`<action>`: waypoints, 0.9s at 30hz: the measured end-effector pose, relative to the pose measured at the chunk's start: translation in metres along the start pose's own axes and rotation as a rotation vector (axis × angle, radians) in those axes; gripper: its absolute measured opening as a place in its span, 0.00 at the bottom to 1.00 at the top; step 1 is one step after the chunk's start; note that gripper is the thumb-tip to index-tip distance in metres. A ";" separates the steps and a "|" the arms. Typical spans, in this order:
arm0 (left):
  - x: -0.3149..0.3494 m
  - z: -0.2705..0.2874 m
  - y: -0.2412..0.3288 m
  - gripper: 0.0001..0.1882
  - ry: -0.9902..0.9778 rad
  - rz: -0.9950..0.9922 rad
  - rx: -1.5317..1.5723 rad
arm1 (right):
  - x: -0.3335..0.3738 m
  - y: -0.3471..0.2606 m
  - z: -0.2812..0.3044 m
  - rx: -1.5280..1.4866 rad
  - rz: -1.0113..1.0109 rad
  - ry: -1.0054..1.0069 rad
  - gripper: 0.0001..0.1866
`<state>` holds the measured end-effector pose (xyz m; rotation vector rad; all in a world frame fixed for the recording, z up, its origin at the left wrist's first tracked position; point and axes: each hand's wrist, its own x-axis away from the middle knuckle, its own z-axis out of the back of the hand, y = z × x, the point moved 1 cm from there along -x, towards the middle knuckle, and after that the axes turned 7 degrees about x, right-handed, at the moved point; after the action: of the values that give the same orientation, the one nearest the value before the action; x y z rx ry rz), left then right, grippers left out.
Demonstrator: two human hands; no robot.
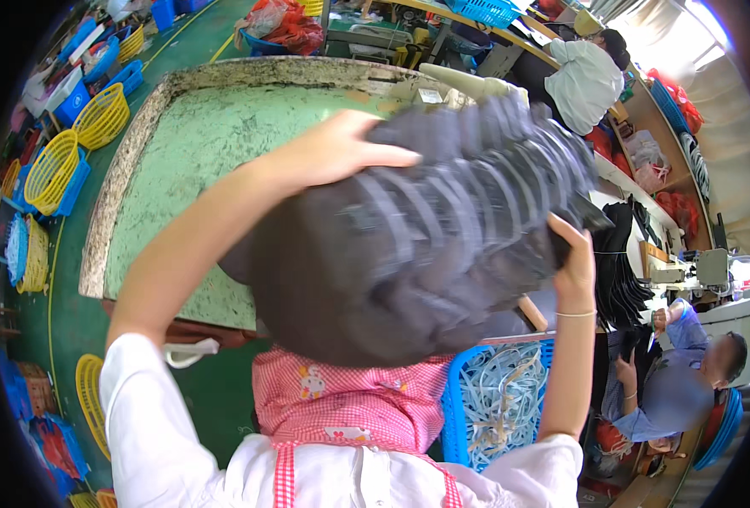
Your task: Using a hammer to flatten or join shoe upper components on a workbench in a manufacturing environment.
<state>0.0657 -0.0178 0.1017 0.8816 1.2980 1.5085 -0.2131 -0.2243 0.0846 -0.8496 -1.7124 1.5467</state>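
A bulky stack of dark grey-black nested pieces [451, 229] is held up in front of my chest, blurred by motion. The pieces look soft and curved, with paler edges showing in rows; their exact kind is unclear. My left hand [341, 152] grips the upper left of the stack, thumb along its top and the other fingers partly hidden. At the right end, my right hand [574, 258] is closed around the lower side. Behind the stack lies a worn green tabletop [197, 161] with a scuffed pale rim.
A blue basket of pale strips [502, 398] stands by my lap. Black strips [620, 267] hang over the bench at right, near a sewing machine [714, 267]. One co-worker [680, 381] sits at right, another [586, 80] at far right. Yellow baskets [53, 173] line the left floor.
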 end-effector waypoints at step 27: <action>0.082 -0.033 -0.099 0.42 0.258 -0.205 -1.108 | 0.077 0.068 0.062 1.211 0.453 -0.133 0.15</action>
<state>0.0282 0.0504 -0.0060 -0.1605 0.4985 1.8527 -0.3058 -0.1903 0.0163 -0.4610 -0.3750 2.4948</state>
